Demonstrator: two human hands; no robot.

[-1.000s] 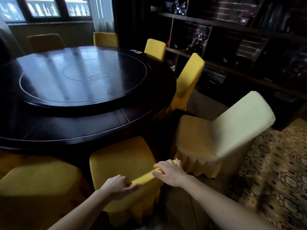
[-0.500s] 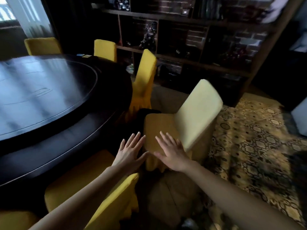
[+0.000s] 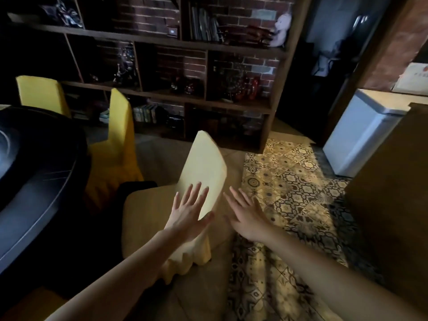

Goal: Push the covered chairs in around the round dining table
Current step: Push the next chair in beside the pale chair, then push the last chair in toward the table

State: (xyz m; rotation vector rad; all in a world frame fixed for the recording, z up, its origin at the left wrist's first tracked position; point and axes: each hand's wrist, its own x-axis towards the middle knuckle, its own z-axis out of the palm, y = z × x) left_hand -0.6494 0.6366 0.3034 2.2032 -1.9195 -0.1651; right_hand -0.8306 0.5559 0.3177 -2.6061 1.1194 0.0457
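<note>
The chair (image 3: 196,181) stands right of the table (image 3: 34,181), before the shelves (image 3: 185,93).

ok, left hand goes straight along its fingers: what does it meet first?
Probably the backrest of the pale covered chair: the left hand, fingers straight and spread, points right at it. Depth is unclear, so I cannot tell whether it touches.

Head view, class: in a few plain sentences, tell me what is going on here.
A person holds the left hand and right hand, fingers spread, out towards the pale covered chair standing out from the round table. Neither grips it yet. Two yellow covered chairs beyond sit closer in.
</note>
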